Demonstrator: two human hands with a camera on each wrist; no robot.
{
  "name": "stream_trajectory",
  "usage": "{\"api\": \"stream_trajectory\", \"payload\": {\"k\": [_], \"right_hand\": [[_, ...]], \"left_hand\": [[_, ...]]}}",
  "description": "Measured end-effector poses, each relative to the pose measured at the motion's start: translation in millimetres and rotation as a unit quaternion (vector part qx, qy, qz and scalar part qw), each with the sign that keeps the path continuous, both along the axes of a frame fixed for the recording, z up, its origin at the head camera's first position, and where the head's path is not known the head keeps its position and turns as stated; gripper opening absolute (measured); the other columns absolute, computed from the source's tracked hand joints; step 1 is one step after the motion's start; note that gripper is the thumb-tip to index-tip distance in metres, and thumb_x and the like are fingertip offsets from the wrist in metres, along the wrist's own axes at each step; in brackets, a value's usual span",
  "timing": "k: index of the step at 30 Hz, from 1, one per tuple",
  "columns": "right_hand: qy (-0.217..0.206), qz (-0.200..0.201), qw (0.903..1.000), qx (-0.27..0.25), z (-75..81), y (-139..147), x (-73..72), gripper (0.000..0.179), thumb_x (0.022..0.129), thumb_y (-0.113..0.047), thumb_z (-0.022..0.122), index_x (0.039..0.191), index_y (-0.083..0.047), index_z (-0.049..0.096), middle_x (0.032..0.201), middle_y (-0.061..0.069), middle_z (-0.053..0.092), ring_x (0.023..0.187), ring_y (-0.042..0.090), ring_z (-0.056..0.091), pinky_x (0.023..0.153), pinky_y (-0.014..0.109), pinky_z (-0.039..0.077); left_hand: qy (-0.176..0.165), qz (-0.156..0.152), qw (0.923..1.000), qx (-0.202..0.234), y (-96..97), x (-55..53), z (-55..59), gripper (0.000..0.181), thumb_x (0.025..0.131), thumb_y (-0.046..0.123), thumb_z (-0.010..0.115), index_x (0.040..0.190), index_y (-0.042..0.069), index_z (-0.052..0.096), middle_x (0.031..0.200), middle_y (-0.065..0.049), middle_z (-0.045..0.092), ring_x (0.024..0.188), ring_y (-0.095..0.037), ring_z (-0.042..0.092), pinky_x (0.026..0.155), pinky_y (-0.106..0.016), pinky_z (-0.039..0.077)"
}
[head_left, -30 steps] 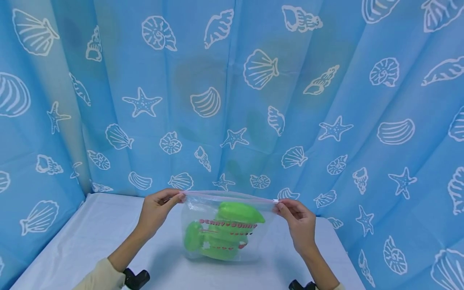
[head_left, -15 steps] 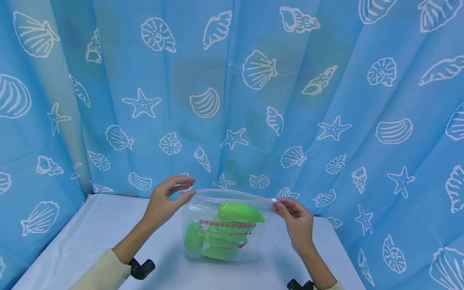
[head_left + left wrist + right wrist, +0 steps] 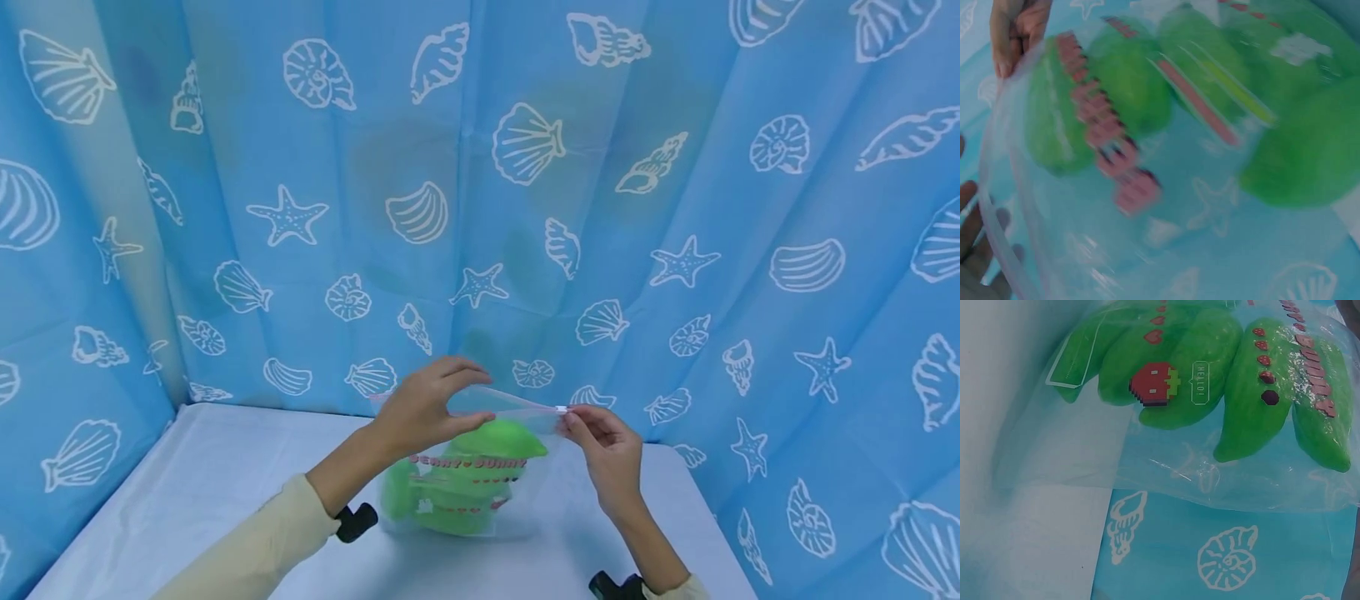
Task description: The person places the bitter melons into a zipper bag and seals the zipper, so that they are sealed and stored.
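A clear zip bag [image 3: 534,492] with red "Berry Bunny" print stands upright on the table. Inside it are several green, mango-shaped fruits [image 3: 506,437], seen close up through the plastic in both wrist views. At the bag's top right corner, my right hand [image 3: 611,462] pinches the rim beside the small white slider [image 3: 561,409]. My left hand [image 3: 420,408] is at the middle of the top edge, thumb in front and fingers apart above, pinching nothing. It covers part of the bag's left side in the head view. The left wrist view shows its fingers [image 3: 975,250] beside the pinkish rim [image 3: 997,219].
A white cloth covers the table [image 3: 277,458]. Behind and on both sides hangs a blue curtain [image 3: 480,208] with white shell and starfish prints. Black wrist devices, such as the left one [image 3: 356,522], sit below each hand.
My left hand has let go of the bag's top left corner and moved right along the rim toward the slider. My right hand keeps its pinch; the bag stays in place.
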State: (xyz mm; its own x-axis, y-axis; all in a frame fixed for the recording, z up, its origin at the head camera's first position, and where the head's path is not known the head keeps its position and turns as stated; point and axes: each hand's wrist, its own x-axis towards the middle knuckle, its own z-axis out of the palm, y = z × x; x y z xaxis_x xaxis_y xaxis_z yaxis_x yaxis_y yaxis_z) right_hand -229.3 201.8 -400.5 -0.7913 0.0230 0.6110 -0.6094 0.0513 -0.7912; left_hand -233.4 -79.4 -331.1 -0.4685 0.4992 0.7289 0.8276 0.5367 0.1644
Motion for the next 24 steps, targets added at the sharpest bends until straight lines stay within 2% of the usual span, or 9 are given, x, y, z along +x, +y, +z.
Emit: {"api": "stream_trajectory", "payload": {"k": [5, 10, 17, 24], "right_hand": [[-0.009, 0.003, 1.0, -0.003, -0.5, 0.1, -0.4, 0.019, 0.091, 0.0, 0.065, 0.108, 0.009, 0.065, 0.098, 0.023, 0.066, 0.085, 0.023, 0.07, 0.077, 0.035, 0.057], [-0.017, 0.002, 0.9999, 0.001, -1.4, 0.8, -0.8, 0.02, 0.092, -0.001, 0.065, 0.109, 0.01, 0.064, 0.099, 0.023, 0.066, 0.086, 0.023, 0.07, 0.078, 0.035, 0.057], [-0.021, -0.001, 0.9998, -0.002, 0.6, 0.7, -1.6, 0.02, 0.092, -0.004, 0.066, 0.108, 0.008, 0.065, 0.1, 0.021, 0.067, 0.086, 0.024, 0.07, 0.078, 0.036, 0.057], [-0.019, 0.018, 0.9996, -0.013, -0.4, 1.0, -2.4, 0.02, 0.093, 0.0, 0.063, 0.109, 0.011, 0.063, 0.099, 0.025, 0.066, 0.085, 0.022, 0.07, 0.078, 0.036, 0.057]], "left_hand": [[-0.072, 0.037, 0.9936, -0.078, 14.5, -1.2, 0.7, 0.049, 0.084, 0.041, 0.075, 0.121, 0.01, 0.067, 0.117, -0.004, 0.065, 0.107, -0.019, 0.062, 0.085, -0.033, 0.055], [-0.122, 0.053, 0.9875, -0.083, 20.0, -6.8, -2.0, 0.038, 0.086, 0.037, 0.075, 0.113, 0.012, 0.071, 0.106, 0.0, 0.069, 0.095, -0.015, 0.065, 0.077, -0.029, 0.056], [-0.136, 0.024, 0.9861, -0.093, 41.3, -13.9, 7.8, 0.012, 0.089, 0.025, 0.073, 0.096, 0.016, 0.077, 0.089, 0.007, 0.071, 0.083, -0.007, 0.064, 0.072, -0.023, 0.054], [-0.122, 0.01, 0.9875, -0.099, 65.7, -16.6, 11.2, 0.01, 0.091, 0.022, 0.07, 0.094, 0.016, 0.078, 0.087, 0.007, 0.072, 0.08, -0.005, 0.064, 0.071, -0.018, 0.052]]}}
